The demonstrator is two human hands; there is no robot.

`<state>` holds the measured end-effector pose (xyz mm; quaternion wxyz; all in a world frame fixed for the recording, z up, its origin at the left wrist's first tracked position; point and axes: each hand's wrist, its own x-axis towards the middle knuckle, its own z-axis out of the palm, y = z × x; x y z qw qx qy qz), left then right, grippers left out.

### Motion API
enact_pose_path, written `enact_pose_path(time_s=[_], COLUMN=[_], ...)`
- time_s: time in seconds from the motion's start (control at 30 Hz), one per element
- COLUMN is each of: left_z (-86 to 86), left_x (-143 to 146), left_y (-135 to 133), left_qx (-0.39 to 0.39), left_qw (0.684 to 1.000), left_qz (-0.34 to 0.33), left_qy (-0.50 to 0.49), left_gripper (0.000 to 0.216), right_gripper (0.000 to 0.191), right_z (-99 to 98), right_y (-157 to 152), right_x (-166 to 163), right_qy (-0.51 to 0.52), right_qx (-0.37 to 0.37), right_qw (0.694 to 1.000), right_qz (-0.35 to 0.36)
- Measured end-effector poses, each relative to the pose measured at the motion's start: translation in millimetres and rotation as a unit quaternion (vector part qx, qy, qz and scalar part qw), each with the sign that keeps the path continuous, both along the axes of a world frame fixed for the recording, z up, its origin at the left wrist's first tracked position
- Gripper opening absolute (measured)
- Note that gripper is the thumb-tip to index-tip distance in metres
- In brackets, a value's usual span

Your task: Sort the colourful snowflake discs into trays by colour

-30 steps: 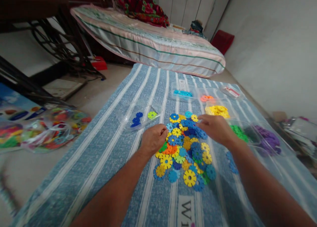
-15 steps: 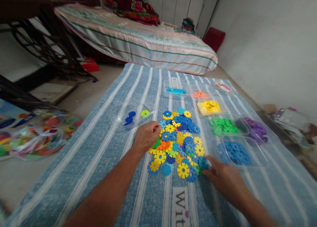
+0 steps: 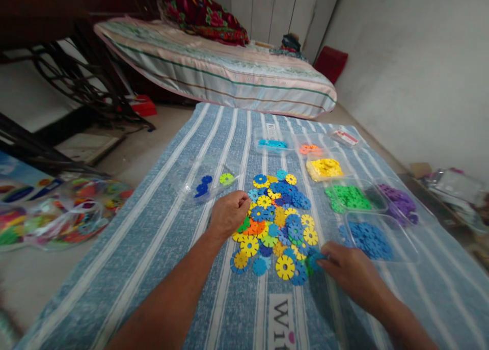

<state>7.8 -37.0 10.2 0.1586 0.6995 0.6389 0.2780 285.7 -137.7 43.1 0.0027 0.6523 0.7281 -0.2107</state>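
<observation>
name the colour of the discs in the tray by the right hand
Blue discs; best in the head view.

- mat [image 3: 171, 227]: blue, white lengthwise stripes, dark lettering on a white patch
- loose discs [image 3: 277, 217]: mixed blue, yellow, orange, green, light blue
- edge disc [image 3: 315, 261] at the right hand [image 3: 351, 273] fingertips: teal-blue
- clear trays, one colour each: light blue [image 3: 272, 143], orange [image 3: 309, 149], yellow [image 3: 324, 167], green [image 3: 348, 197], purple [image 3: 399, 202], blue [image 3: 369, 238]
- left tray [image 3: 208, 183]: dark blue discs, one lime
- mattress [image 3: 214, 70]: pale pink, green stripes
- blanket [image 3: 202, 14]: red floral
</observation>
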Motion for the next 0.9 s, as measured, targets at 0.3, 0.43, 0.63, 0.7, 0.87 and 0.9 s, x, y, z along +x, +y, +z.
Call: enact_pose_path(time_s=[0.3, 0.43, 0.63, 0.7, 0.87, 0.9], left_z=[-2.9, -3.7, -3.0, -1.9, 0.7, 0.7], left_x=[-2, -3, -1, 0, 2, 2], left_y=[0, 0, -1, -1, -1, -1], left_qx=[0.002, 0.000, 0.002, -0.001, -0.004, -0.005], left_qw=[1.000, 1.000, 1.000, 1.000, 1.000, 1.000], left_qz=[-0.004, -0.008, -0.007, -0.007, -0.002, 0.000], left_qy=[0.006, 0.010, 0.008, 0.003, 0.003, 0.002], left_gripper=[0.021, 0.022, 0.021, 0.021, 0.022, 0.022], right_gripper=[0.023, 0.019, 0.022, 0.020, 0.017, 0.015], right_z=[45.4, 66.2, 52.5, 42.2, 29.4, 27.9], right_y=[101, 181, 183, 153, 66, 51], right_x=[-37, -64, -73, -65, -40, -36], right_qy=[0.260, 0.395, 0.361, 0.299, 0.172, 0.150], right_qx=[0.039, 0.167, 0.152, 0.107, 0.016, -0.006], right_qw=[0.965, 0.893, 0.914, 0.947, 0.979, 0.982], right_qz=[-0.020, -0.140, -0.106, -0.044, 0.106, 0.112])
